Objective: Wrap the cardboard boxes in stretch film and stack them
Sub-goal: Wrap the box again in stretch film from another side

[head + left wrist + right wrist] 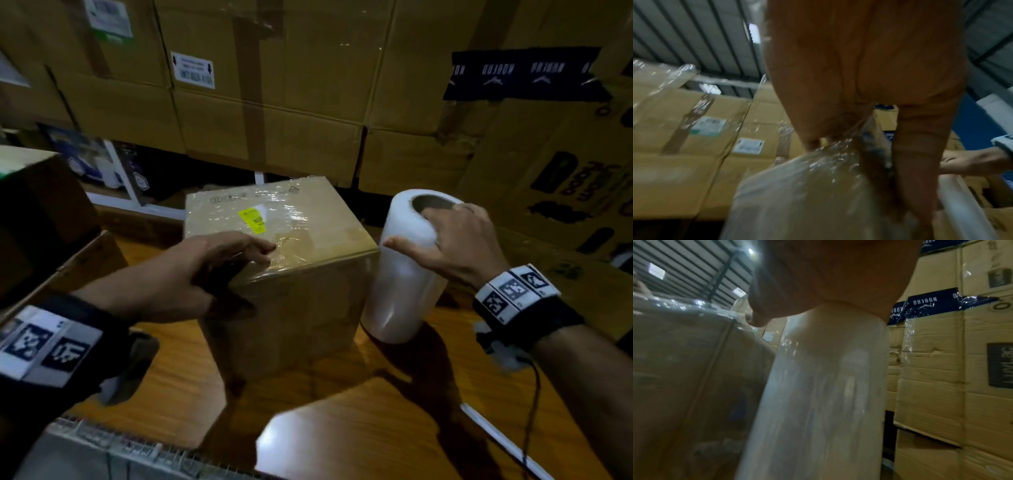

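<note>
A: Left grip?
B: Left hand (219,260) lies on the near top edge of the cardboard box (287,274), fingers bent over the film, thumb down the near face. Whether it pinches the film, can't tell.
A: Right?
B: Right hand (459,240) holds the stretch film roll (400,281) by its top end, fingers hooked into the core, thumb spread wide.
A: Positions?
B: Box mid-worktop (342,428), already filmed. Roll upright, touching its right side.
</note>
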`<state>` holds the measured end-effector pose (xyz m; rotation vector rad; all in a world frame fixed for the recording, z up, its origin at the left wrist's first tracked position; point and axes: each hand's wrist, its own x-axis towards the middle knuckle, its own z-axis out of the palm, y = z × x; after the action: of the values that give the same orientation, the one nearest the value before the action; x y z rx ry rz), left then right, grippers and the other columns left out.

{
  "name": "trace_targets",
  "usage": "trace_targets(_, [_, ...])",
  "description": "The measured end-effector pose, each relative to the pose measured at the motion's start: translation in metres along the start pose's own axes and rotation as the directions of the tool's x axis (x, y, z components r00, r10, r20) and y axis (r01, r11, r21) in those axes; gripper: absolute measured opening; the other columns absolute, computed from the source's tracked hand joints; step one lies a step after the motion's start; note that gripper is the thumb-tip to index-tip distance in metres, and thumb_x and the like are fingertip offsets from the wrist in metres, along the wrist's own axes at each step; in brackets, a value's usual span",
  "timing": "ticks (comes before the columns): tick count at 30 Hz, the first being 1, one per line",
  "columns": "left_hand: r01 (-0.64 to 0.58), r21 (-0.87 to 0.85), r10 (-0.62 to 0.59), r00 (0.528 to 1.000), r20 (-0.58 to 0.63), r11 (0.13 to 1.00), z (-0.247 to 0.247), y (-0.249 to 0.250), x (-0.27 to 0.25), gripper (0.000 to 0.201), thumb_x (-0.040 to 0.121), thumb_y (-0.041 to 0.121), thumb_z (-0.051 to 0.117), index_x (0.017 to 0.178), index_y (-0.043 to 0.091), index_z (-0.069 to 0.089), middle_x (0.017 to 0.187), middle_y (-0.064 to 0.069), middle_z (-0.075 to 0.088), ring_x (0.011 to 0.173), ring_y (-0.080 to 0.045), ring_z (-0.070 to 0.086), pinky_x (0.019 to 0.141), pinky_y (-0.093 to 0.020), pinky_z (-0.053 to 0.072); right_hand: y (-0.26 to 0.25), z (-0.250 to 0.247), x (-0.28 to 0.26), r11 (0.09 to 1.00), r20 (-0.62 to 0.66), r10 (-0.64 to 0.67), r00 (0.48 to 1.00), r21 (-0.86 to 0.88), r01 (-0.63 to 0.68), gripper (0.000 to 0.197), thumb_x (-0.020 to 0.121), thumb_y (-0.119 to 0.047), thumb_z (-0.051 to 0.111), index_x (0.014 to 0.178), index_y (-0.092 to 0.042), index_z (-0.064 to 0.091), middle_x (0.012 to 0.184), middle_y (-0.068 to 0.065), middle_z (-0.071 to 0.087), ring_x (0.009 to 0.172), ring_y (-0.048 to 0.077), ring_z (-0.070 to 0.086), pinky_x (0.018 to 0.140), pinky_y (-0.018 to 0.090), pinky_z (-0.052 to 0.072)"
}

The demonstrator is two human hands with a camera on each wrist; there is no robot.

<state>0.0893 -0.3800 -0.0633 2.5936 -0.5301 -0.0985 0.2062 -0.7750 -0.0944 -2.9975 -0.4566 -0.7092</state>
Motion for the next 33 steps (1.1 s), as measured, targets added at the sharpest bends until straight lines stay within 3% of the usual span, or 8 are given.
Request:
trace_targets(2, [0.023, 0.093, -0.016, 0.997, -0.07, 0.995, 0.004, 0.026, 0.009, 0.068, 0.078, 0.014, 0.083, 0.135, 0.036, 0.053, 0.124, 0.034, 0.054, 0.109, 0.012, 0.055, 0.089, -0.006, 0.044, 0.0, 0.0, -0.001, 1.0, -0.008, -0.009, 1.0, -0.002, 0.009, 0.086, 0.082, -0.097, 0.029, 0.086, -0.018, 0.062, 0.08, 0.001, 0.06, 0.081, 0.025, 0.058, 0.103, 0.052, 0.042])
trace_targets(6, [-0.016, 0.38, 0.095, 0.977, -0.191, 0.925, 0.031, 0.064, 0.039, 0.064, 0.086, 0.059, 0.063, 0.138, 0.024, 0.049, 0.134, -0.005, 0.052, 0.115, -0.025, 0.058, 0.095, -0.043, 0.052, 0.01, 0.0, 0.001, 0.99, -0.012, -0.092, 0.996, 0.105, 0.093, 0.068, 0.089, -0.082, 0.038, 0.099, -0.02, 0.061, 0.088, -0.001, 0.06, 0.091, 0.026, 0.062, 0.105, 0.05, 0.041])
trace_targets(10, [0.008, 0.47, 0.063, 0.989, -0.136, 0.883, 0.068, 0.088, 0.098, 0.092, 0.089, 0.072, 0.059, 0.163, 0.034, 0.02, 0.168, -0.017, 0.018, 0.149, -0.035, 0.029, 0.12, -0.047, 0.031, 0.018, -0.002, -0.001, 0.979, 0.058, -0.14, 0.988, 0.157, 0.13, 0.067, 0.085, -0.072, 0.044, 0.112, -0.013, 0.061, 0.097, 0.004, 0.063, 0.094, 0.03, 0.06, 0.089, 0.045, 0.045])
trace_targets(15, [0.112, 0.53, -0.009, 0.981, -0.194, 0.841, 0.094, 0.102, 0.131, 0.075, 0.088, 0.078, 0.052, 0.144, 0.03, 0.037, 0.143, -0.018, 0.044, 0.135, -0.036, 0.042, 0.113, -0.057, 0.035, 0.025, -0.002, -0.009, 0.973, 0.045, -0.171, 0.984, 0.164, 0.162, 0.065, 0.091, -0.073, 0.046, 0.114, -0.015, 0.062, 0.102, 0.005, 0.067, 0.093, 0.026, 0.06, 0.083, 0.037, 0.04])
trace_targets(22, [0.113, 0.533, 0.027, 0.968, -0.249, 0.839, 0.101, 0.105, 0.125, 0.071, 0.09, 0.075, 0.051, 0.141, 0.029, 0.033, 0.139, -0.017, 0.045, 0.13, -0.035, 0.045, 0.108, -0.051, 0.041, 0.042, -0.009, -0.006, 0.931, 0.101, -0.191, 0.976, 0.333, 0.148, 0.046, 0.087, -0.068, 0.058, 0.108, -0.027, 0.061, 0.1, -0.01, 0.06, 0.091, 0.014, 0.055, 0.084, 0.042, 0.045])
trace_targets(25, [0.042, 0.511, 0.074, 0.976, -0.205, 0.858, 0.099, 0.104, 0.116, 0.069, 0.09, 0.072, 0.048, 0.14, 0.027, 0.032, 0.138, -0.016, 0.045, 0.128, -0.034, 0.046, 0.105, -0.049, 0.044, 0.053, -0.011, -0.011, 0.952, 0.155, -0.231, 0.961, 0.24, 0.19, 0.051, 0.093, -0.07, 0.049, 0.113, -0.025, 0.061, 0.107, -0.005, 0.061, 0.1, 0.018, 0.054, 0.093, 0.043, 0.043])
trace_targets(29, [-0.096, 0.462, 0.178, 0.974, -0.138, 0.882, 0.086, 0.093, 0.095, 0.077, 0.082, 0.074, 0.036, 0.137, 0.021, 0.04, 0.132, -0.012, 0.05, 0.117, -0.031, 0.052, 0.097, -0.043, 0.046, 0.032, -0.004, -0.004, 0.992, 0.058, -0.122, 0.991, 0.047, 0.119, 0.063, 0.085, -0.089, 0.04, 0.085, -0.027, 0.053, 0.085, -0.008, 0.056, 0.084, 0.018, 0.053, 0.087, 0.041, 0.041])
trace_targets(33, [-0.089, 0.297, 0.179, 0.939, -0.292, 0.951, 0.085, 0.076, 0.073, 0.082, 0.076, 0.063, 0.062, 0.139, 0.014, 0.046, 0.13, -0.008, 0.058, 0.114, -0.026, 0.057, 0.093, -0.029, 0.039, 0.03, -0.002, -0.003, 0.968, 0.126, -0.182, 0.975, 0.198, 0.155, 0.079, 0.078, -0.093, 0.048, 0.113, -0.024, 0.06, 0.109, -0.005, 0.06, 0.103, 0.019, 0.054, 0.097, 0.043, 0.041])
